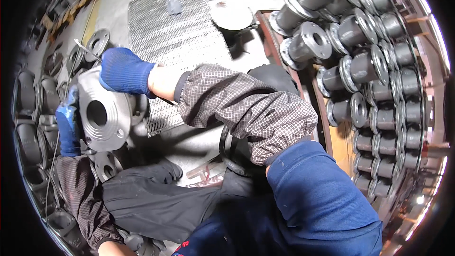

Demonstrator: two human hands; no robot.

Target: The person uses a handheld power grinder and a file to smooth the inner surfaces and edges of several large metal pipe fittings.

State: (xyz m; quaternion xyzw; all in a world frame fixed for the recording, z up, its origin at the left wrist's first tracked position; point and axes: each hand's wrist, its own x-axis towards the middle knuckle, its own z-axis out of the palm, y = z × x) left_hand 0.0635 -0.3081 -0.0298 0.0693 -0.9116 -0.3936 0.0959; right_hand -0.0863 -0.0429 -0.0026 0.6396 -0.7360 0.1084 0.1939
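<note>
Grey metal flange with round hole (pixel 112 122) here at left, blue-gloved left hand (pixel 69 122) at its left rim, finger closure I can't tell, blue-gloved right hand (pixel 124 72) at far edge, fingers clamped on thin pale rod (pixel 86 47)

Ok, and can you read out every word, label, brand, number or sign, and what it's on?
None can be read.
Blue garment: red marks near the picture's lower edge, too small to read.
Red-and-whitish item between the legs: too blurred to read.
Grey flanged part at the gloved left hand: no readable text.
</note>
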